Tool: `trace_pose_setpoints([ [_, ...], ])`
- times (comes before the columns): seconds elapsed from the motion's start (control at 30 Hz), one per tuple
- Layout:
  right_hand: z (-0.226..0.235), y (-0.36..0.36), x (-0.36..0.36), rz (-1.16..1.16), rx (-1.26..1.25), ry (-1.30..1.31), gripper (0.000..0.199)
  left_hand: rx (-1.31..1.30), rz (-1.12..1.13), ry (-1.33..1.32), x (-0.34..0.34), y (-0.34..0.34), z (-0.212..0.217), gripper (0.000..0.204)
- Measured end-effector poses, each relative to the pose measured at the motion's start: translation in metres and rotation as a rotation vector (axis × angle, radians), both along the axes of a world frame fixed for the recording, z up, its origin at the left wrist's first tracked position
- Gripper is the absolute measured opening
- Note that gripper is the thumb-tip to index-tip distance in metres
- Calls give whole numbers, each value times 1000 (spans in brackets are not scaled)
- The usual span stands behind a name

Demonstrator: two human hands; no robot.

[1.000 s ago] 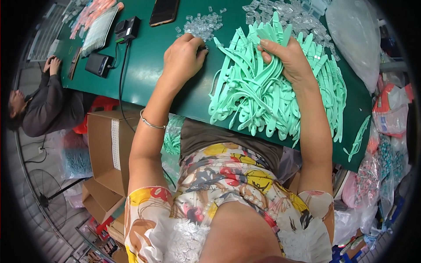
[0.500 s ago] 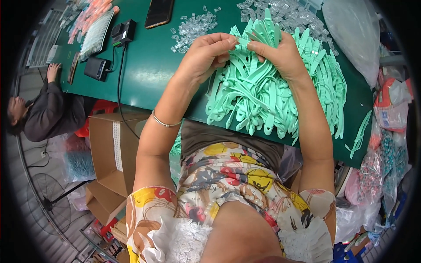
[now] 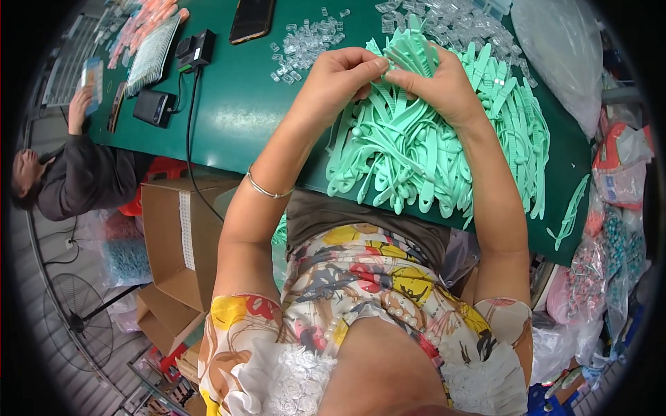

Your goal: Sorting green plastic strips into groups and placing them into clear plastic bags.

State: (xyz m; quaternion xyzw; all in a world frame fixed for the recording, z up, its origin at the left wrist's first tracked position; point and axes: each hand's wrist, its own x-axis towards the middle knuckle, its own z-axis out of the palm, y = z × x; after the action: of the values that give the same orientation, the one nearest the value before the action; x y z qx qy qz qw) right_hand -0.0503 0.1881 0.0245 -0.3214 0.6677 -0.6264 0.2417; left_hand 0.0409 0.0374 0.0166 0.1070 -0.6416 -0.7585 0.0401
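A fanned bundle of mint-green ridged plastic straps (image 3: pixel 411 54) is gripped in my right hand (image 3: pixel 451 90), its thumb pressed across the front. My left hand (image 3: pixel 347 75) meets that thumb with thumb and forefinger pinched together at the edge of the bundle. What lies between those left fingertips is too small and covered to make out. Beneath both hands spreads a thick heap of the same green straps (image 3: pixel 395 159), reaching the table's near edge. Small clear plastic clips (image 3: pixel 309 45) lie loose beyond my left hand, and more clear clips (image 3: pixel 475 31) are scattered behind the bundle.
On the green table (image 3: pixel 229 118) are a phone (image 3: pixel 251 19), a black device (image 3: pixel 195 50) with a cable, and a dark box (image 3: pixel 154 107). A loose strap (image 3: pixel 570 215) lies at right. A cardboard box (image 3: pixel 170 236) stands below left. Another person (image 3: pixel 87 173) sits at far left.
My left hand has shifted slightly right and up, closer to my right thumb. The fanned straps tilt a little to the left. The other person's hand has lifted a flat, light-coloured item.
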Motion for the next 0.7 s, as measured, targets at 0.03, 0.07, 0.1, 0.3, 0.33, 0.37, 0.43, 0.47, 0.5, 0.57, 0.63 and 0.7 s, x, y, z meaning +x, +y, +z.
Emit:
trace_pose_setpoints([
  [0.03, 0, -1, 1, 1, -4, 96, 28, -131, 3, 37, -1, -1, -2, 16],
  [0.07, 0, -1, 1, 2, -2, 95, 28, -130, 4, 37, -2, 0, -2, 16],
  [0.1, 0, 0, 0, -3, -1, 86, 28, -138, 4, 45, -4, 1, -3, 17],
  [0.3, -4, 2, -3, -54, 48, 75, 31, 68, 116, 54, -3, -1, -9, 18],
  [0.33, -1, 2, -2, -66, 105, 46, 31, 105, 149, 82, -2, -8, -11, 19],
  [0.37, 1, 2, 0, -76, 161, 15, 30, 141, 182, 109, -1, -12, -11, 20],
  [0.43, 0, 2, -2, -67, 171, 1, 29, 93, 153, 94, -2, -12, -10, 20],
  [0.47, 1, 1, -3, -61, 179, -10, 28, 44, 121, 80, -4, -12, -9, 20],
  [0.5, 3, -1, 1, -100, 165, 6, 28, -32, 74, 90, -5, -14, -13, 22],
  [0.57, 7, -2, 0, -62, 142, -74, 28, -117, 66, 68, -6, -18, -17, 22],
  [0.63, 6, 0, -3, -20, 119, -157, 28, -202, 60, 41, -8, -19, -18, 23],
  [0.7, 2, 1, -6, 4, 55, -147, 24, -249, 101, 71, -8, -21, -15, 19],
])
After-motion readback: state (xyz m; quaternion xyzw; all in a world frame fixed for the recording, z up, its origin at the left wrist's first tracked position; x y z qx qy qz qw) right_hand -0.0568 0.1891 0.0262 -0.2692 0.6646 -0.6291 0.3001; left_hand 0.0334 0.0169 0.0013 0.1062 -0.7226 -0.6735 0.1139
